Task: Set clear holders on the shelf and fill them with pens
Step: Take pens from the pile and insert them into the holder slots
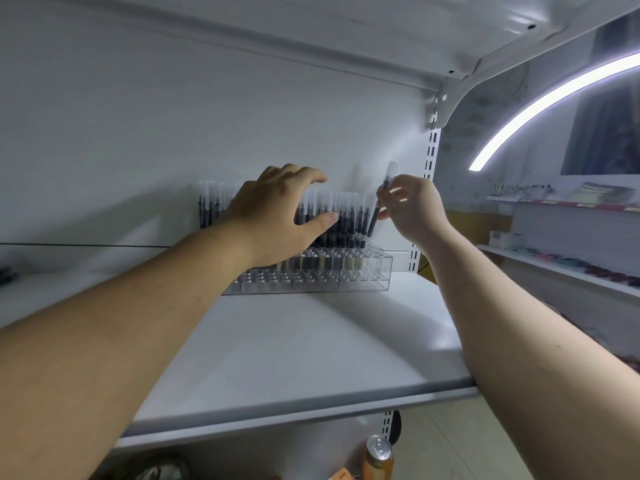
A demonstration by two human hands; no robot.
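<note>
A clear tiered pen holder (pixel 360 275) stands at the back of the white shelf (pixel 311 348), against the rear wall. Its back rows hold several dark pens with clear caps (pixel 346 216), standing upright. My left hand (pixel 277 216) reaches over those pens with relaxed, spread fingers and its thumb against their barrels. My right hand (pixel 412 209) pinches a single dark pen (pixel 382 199), tilted, just above the right end of the holder. The holder's front rows show empty holes.
A slotted upright post (pixel 427 188) rises right of the holder. An orange drink can (pixel 379 459) stands below the shelf's front edge. Further shelves with small goods (pixel 568 268) lie at the right, under a curved light strip (pixel 554 102).
</note>
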